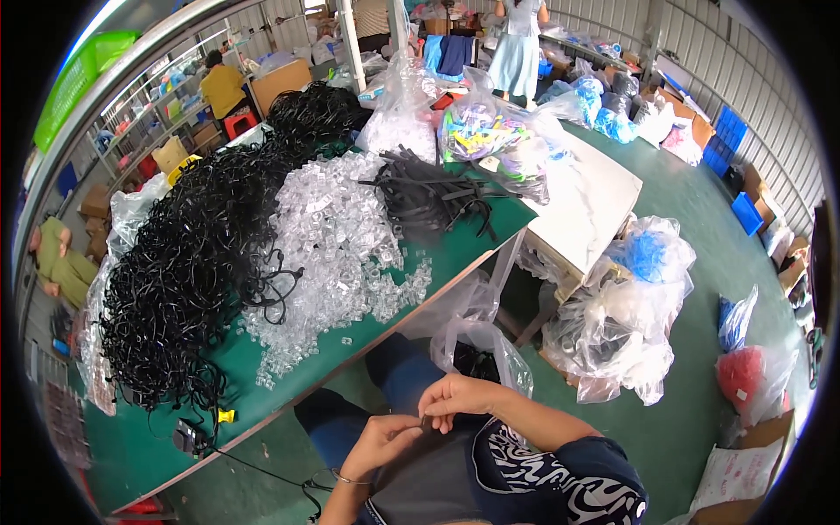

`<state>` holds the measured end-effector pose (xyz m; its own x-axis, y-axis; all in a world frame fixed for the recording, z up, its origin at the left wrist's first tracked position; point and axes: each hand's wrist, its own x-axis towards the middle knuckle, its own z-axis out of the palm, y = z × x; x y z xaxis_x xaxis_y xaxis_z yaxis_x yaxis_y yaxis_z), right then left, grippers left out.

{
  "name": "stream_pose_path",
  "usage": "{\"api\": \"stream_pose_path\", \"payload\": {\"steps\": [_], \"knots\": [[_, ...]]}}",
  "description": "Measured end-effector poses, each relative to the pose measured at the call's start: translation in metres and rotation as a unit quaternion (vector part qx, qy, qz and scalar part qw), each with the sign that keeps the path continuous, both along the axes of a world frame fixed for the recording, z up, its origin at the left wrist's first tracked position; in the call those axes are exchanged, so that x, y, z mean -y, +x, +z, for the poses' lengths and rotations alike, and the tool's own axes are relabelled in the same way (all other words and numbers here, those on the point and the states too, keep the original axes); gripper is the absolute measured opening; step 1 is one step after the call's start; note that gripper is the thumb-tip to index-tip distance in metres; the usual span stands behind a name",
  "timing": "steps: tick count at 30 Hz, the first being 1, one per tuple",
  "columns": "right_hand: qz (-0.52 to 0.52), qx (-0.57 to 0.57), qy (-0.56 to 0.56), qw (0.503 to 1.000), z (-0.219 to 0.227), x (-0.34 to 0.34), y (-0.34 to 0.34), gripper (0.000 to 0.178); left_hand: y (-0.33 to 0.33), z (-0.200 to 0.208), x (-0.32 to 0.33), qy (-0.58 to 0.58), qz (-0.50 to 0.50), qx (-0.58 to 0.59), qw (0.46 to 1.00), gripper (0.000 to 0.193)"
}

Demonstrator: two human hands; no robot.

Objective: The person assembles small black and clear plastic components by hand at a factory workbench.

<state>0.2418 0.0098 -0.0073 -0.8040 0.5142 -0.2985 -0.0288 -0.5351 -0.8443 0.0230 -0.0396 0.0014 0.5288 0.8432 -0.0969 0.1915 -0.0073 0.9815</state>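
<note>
"Where are the hands?"

"Together above the lap. The left hand (382, 440) has its forearm toward seven o'clock; the right hand (457, 401) has its forearm toward three."

"Are they gripping anything?"

"Yes, both are closed at the fingertips, pinching one small dark piece (427, 423) between them. The fingers cover most of it, so I can't tell its shape."

"So where is that piece, exactly?"

"Right where the fingertips meet, in front of the grey apron (420, 479)."

"And around the hands, clock-wise from them?"

"At nine, well apart, a black device (188, 437) with a cable, and a yellow item (227, 416) just beside it. At ten, a heap of black straps (166, 297). At eleven, clear pieces (324, 232), touching the heap. At twelve, a strap bundle (429, 194). All of those lie on the green table (284, 391)."

"What about the other side?"

"At one, near the right hand, an open bag (514, 366) with black stuff inside; further out, a white table (591, 206). At two, a pile of clear bags (621, 324)."
</note>
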Motion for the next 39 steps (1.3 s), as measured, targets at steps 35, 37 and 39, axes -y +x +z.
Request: {"api": "stream_pose_path", "payload": {"steps": [35, 37, 39], "knots": [[-0.150, 0.162, 0.380, 0.898, 0.012, -0.002, -0.031, 0.020, 0.007, 0.011, -0.005, -0.065, 0.063, 0.020, 0.996, 0.018], [-0.215, 0.155, 0.418, 0.869, -0.010, -0.012, -0.031, 0.018, 0.011, 0.005, -0.006, -0.007, 0.046, 0.018, 0.999, 0.018], [-0.268, 0.237, 0.610, 0.707, -0.009, -0.022, -0.030, 0.012, 0.013, 0.002, -0.008, -0.012, 0.023, 0.038, 0.999, 0.018]]}}
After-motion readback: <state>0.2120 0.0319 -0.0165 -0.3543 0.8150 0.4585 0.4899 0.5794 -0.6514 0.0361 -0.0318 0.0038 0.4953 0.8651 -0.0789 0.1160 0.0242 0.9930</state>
